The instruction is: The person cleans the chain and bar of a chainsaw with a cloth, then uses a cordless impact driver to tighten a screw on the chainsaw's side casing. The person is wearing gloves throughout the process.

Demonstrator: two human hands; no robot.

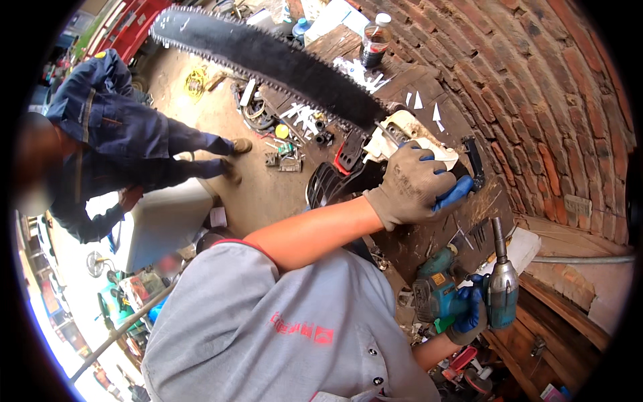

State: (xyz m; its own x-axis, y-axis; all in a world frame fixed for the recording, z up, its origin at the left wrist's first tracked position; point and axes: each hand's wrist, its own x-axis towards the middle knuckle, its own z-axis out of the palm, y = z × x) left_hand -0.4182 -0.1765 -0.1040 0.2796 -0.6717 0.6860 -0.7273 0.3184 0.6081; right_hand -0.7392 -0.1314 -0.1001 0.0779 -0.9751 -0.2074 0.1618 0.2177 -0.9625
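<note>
A chainsaw lies on a dark wooden workbench (408, 244), its long toothed bar (268, 60) pointing up and to the left, away from its white body (395, 134). My left hand (408, 187), in a grey glove with blue fingertips, presses down on the rear of the chainsaw body. My right hand (469, 315), also gloved, grips a teal cordless driver (435, 291) with a silver nose and its bit pointing up, held lower right of the saw and apart from it. My grey shirt fills the lower middle of the view.
A brick wall (542, 87) runs along the right of the bench. A plastic bottle (375, 40) stands at the bench's far end. Another person in blue coveralls (114, 127) is at the left. Small parts and tools (281, 151) lie scattered on the floor.
</note>
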